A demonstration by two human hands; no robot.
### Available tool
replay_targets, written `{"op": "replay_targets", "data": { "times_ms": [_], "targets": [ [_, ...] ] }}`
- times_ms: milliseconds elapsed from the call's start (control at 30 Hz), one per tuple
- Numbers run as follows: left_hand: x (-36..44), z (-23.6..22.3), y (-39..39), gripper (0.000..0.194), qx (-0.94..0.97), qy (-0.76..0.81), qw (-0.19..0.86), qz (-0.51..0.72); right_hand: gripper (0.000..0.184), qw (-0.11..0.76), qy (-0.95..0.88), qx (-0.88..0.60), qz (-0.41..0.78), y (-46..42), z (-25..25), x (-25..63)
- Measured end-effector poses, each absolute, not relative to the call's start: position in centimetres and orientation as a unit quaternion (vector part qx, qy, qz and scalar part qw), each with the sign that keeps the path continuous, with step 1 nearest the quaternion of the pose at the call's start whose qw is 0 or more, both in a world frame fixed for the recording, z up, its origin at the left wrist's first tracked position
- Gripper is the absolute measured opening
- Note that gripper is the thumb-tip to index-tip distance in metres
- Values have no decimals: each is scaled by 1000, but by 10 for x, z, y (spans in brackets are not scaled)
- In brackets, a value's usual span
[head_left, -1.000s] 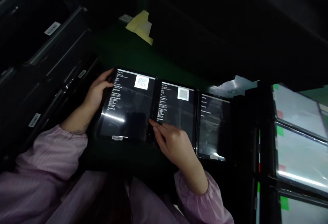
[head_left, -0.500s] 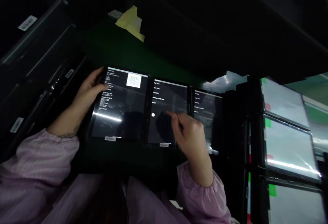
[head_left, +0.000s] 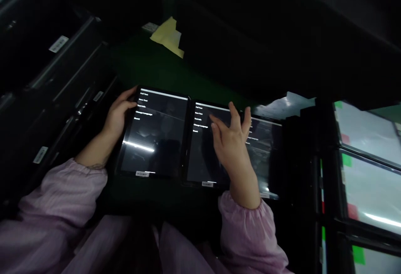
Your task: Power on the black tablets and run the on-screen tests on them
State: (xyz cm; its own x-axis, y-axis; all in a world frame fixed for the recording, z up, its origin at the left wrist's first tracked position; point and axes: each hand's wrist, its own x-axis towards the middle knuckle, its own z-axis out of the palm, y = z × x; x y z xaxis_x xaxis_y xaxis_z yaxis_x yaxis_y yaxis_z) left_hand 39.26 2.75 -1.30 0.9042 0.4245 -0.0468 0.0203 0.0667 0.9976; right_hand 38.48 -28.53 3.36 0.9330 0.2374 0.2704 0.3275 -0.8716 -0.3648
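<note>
Three black tablets lie side by side, each with a dark screen and a white text menu. My left hand (head_left: 117, 113) grips the upper left edge of the left tablet (head_left: 156, 136), thumb on the front and fingers at the back edge. Over the middle tablet (head_left: 200, 153) is my right hand (head_left: 232, 140), its fingers spread and its index fingertip at the screen near the menu lines; contact cannot be made out. The hand and wrist partly cover the middle tablet and the left side of the right tablet (head_left: 263, 161). Barcode stickers mark the lower edges.
Stacked dark tablets or cases (head_left: 75, 65) with barcode labels stand at left. At right are several pale-screened tablets (head_left: 372, 182) with green and red tabs. Yellow paper (head_left: 169, 36) and a clear plastic sheet (head_left: 283, 106) lie behind. A dark overhang (head_left: 266, 40) spans the top.
The left tablet's screen has gone from an information page with a code square to a menu. My right hand has moved up the middle tablet and spread its fingers. The view has shifted slightly.
</note>
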Motion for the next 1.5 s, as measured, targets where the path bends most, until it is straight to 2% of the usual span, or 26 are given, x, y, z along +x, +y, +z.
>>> {"op": "replay_targets", "data": {
  "times_ms": [200, 333, 600, 1000, 1267, 1500],
  "targets": [
    [397, -6, 22, 42, 680, 231, 681, 145, 43, 236, -106, -952, -165, -316, 53, 382],
    [402, 0, 17, 35, 674, 275, 669, 150, 47, 219, -40, -958, -179, -352, 60, 381],
    [405, -3, 20, 35, 626, 272, 715, 151, 48, 179, 0, -978, -111, -406, 39, 390],
    [403, -7, 25, 40, 610, 240, 742, 142, 44, 195, -6, -974, -118, -404, 17, 400],
    [401, -10, 28, 43, 613, 234, 741, 142, 46, 221, -38, -965, -135, -384, 40, 389],
    [399, -7, 27, 49, 619, 208, 745, 136, 41, 252, -163, -952, -56, -329, 42, 377]
  ]
}}
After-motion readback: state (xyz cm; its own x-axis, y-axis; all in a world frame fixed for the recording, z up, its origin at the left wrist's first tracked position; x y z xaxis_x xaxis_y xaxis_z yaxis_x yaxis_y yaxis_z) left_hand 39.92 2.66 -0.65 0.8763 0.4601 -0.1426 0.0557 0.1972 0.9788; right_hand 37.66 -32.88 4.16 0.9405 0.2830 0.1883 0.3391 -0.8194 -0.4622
